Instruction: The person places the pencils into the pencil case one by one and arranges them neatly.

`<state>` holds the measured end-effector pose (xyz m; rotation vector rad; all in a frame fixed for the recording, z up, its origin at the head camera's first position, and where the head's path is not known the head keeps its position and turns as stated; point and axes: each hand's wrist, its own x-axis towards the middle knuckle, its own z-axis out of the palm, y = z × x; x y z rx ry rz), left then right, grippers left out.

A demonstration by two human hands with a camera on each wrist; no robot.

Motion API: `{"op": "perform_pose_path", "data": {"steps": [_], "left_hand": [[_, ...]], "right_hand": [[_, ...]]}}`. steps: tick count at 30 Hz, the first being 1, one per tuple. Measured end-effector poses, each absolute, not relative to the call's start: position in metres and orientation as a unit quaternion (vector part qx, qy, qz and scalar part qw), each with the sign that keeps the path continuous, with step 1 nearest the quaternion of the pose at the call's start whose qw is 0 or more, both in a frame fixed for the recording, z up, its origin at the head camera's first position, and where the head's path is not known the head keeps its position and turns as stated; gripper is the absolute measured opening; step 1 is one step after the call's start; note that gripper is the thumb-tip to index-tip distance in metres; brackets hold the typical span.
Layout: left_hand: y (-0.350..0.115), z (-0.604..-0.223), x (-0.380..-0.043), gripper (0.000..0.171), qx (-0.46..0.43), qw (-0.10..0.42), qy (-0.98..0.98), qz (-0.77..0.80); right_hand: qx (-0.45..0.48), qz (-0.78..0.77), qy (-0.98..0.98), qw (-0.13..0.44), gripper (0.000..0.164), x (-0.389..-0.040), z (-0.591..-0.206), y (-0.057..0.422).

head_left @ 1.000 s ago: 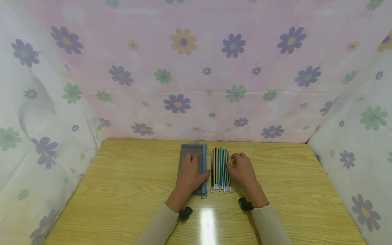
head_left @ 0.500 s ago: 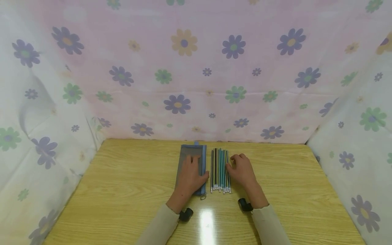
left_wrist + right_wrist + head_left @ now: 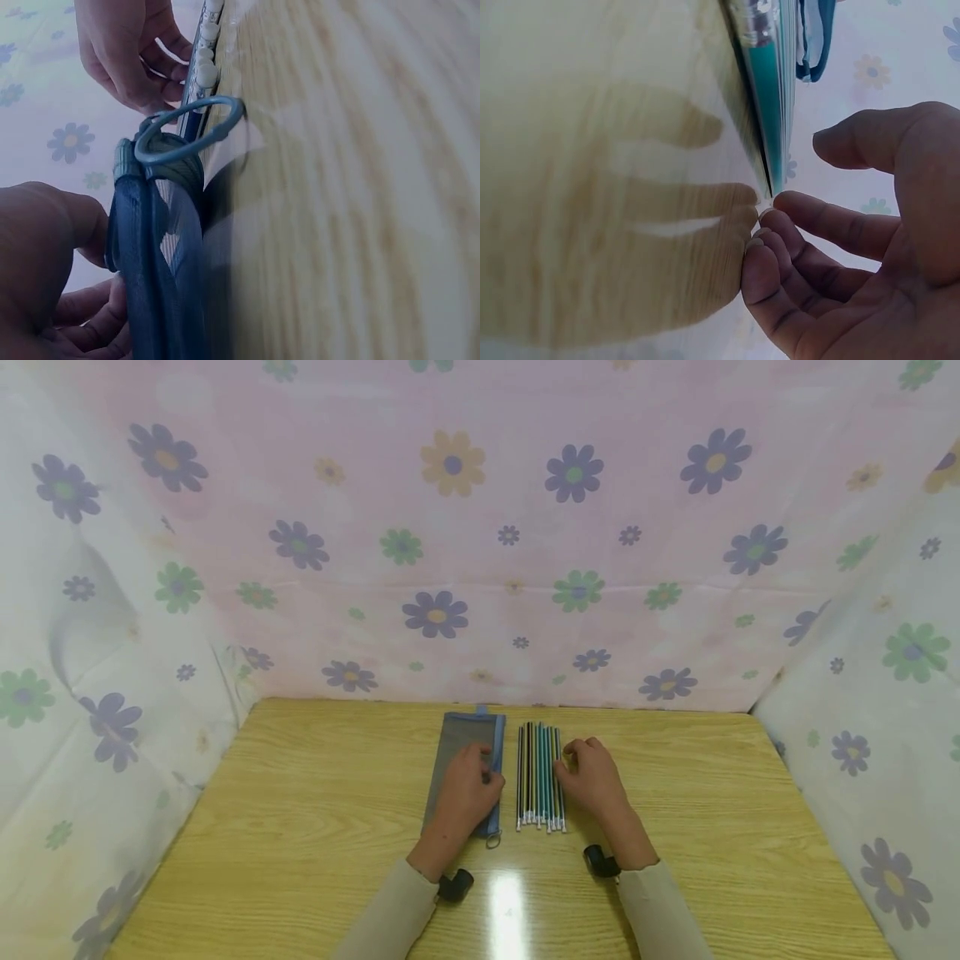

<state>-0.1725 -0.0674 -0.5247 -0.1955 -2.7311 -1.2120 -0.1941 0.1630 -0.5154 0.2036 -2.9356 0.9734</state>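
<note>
A flat grey mesh zipper pouch [image 3: 456, 739] with blue edging lies on the table. My left hand [image 3: 463, 789] is over its middle, thumb and fingers pinching it near the zipper side. From the left wrist, the pouch [image 3: 142, 262] shows its blue edge and a round pull ring [image 3: 191, 150] at the near end. Immediately right of the pouch is a row of several pencils [image 3: 538, 777], eraser ends toward me. My right hand [image 3: 596, 781] rests beside the row's right side; the right wrist view shows its fingertips down on the table by the pencils [image 3: 763, 82], thumb raised and apart.
The wood-grain table [image 3: 322, 793] extends to both sides and toward me. Flower-printed cloth [image 3: 517, 568] hangs behind its back edge, with more along the left and right. A bright light reflection [image 3: 508, 910] falls on the near tabletop.
My left thumb has drawn in toward the fingers, off the pouch's right side. The pouch's near end has shifted slightly left. The right hand and pencils stay put.
</note>
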Motion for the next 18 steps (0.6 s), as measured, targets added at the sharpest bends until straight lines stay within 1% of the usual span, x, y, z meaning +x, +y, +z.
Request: {"op": "perform_pose_path", "data": {"steps": [7, 12, 18], "left_hand": [[-0.0712, -0.5236, -0.1706, 0.032, -0.061, 0.105, -0.897, -0.425], [-0.0732, -0.5226, -0.1688, 0.028, -0.059, 0.117, -0.899, -0.417], [-0.074, -0.5206, -0.1665, 0.024, -0.063, 0.13, -0.893, -0.426]], "right_hand": [[0.063, 0.324, -0.944, 0.011, 0.02, -0.1933, -0.5137, 0.1623], [0.054, 0.326, -0.944, 0.01, 0.014, -0.1905, -0.5111, 0.1624], [0.04, 0.324, -0.945, -0.001, 0.014, -0.1893, -0.5107, 0.1623]]}}
